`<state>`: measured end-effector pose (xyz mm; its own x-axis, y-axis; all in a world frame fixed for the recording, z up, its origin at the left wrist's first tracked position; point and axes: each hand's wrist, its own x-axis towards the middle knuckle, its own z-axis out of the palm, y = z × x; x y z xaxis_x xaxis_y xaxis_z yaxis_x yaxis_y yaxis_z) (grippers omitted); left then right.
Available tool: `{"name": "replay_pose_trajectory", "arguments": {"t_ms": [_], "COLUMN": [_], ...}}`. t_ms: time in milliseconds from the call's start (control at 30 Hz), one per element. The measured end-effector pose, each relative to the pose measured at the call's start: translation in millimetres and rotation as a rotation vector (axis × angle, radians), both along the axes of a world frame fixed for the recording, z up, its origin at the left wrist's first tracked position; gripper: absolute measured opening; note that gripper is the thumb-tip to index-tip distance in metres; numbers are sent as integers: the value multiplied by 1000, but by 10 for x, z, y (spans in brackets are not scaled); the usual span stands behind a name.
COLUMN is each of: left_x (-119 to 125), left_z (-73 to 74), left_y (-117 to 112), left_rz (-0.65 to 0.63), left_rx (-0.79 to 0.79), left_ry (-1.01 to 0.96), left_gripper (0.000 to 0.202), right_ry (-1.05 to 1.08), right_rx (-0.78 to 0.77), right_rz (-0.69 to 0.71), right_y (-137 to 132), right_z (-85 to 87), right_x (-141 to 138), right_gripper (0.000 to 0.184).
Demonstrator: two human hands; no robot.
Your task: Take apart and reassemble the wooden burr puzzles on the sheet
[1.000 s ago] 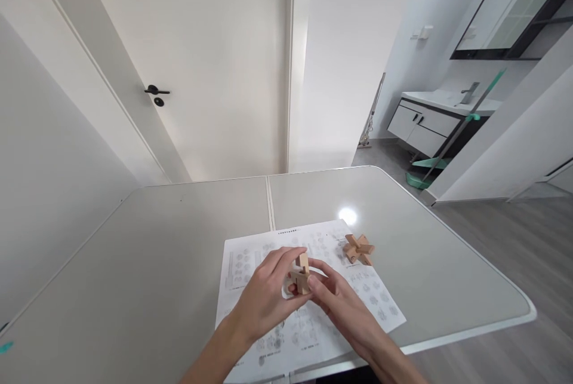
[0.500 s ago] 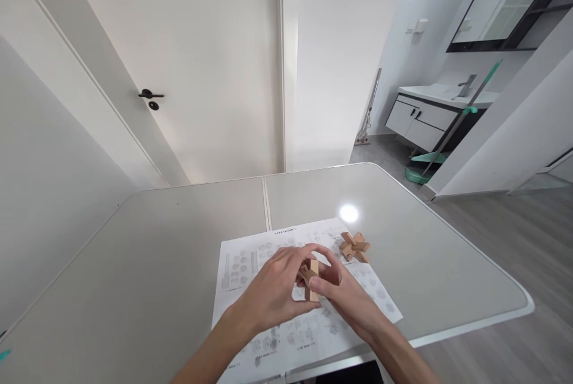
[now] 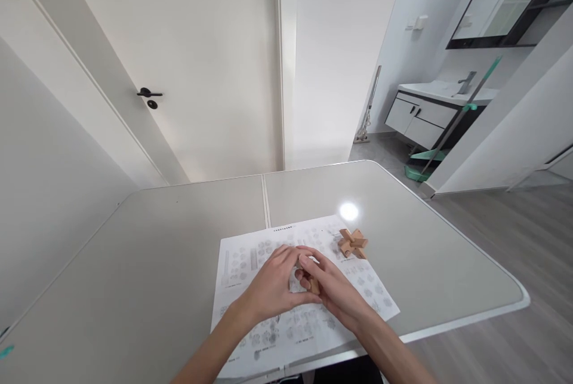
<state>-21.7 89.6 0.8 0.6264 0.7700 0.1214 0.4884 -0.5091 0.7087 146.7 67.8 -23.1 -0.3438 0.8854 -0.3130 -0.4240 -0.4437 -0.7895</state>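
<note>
Both hands meet above a printed sheet [image 3: 244, 336] with rows of small grey figures. My left hand [image 3: 274, 283] curls around one side of some wooden puzzle pieces [image 3: 314, 286], its thumb under their near end. From the other side my right hand [image 3: 330, 285] closes on the same pieces, thumb laid across the top. Most of the wood is hidden by my fingers; only a light brown block end shows. Just beyond my right hand, a group of interlocked wooden pieces [image 3: 353, 243] rests over the sheet's far right edge.
The grey folding table [image 3: 156, 270] has a pale rim and a centre seam. A white door [image 3: 215, 73] stands behind it. At the right back are a washbasin cabinet [image 3: 421, 115], a green dustpan [image 3: 416, 174] and a mop [image 3: 369, 109].
My right thumb has moved up and over the held wooden pieces, and both hands have closed in. Less of the wood shows now. The other wooden group has stayed on the sheet's edge.
</note>
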Motion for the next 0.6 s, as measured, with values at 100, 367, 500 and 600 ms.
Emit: {"name": "replay_pose_trajectory", "arguments": {"t_ms": [100, 367, 500, 600], "left_x": [-78, -309, -368, -357], "left_z": [-49, -273, -394, -440], "left_y": [1, 71, 127, 136], "left_rz": [2, 317, 491, 505], "left_rx": [-26, 104, -23, -56], "left_ry": [11, 241, 521, 577], "left_gripper": [39, 29, 47, 44], "right_ry": [-71, -418, -490, -495], "right_rx": [7, 175, 302, 385], "right_rz": [38, 32, -82, -171], "right_y": [31, 74, 140, 197], "right_z": [-47, -243, -479, -636], "right_x": [-4, 16, -107, -267], "right_gripper": [56, 55, 47, 44]}}
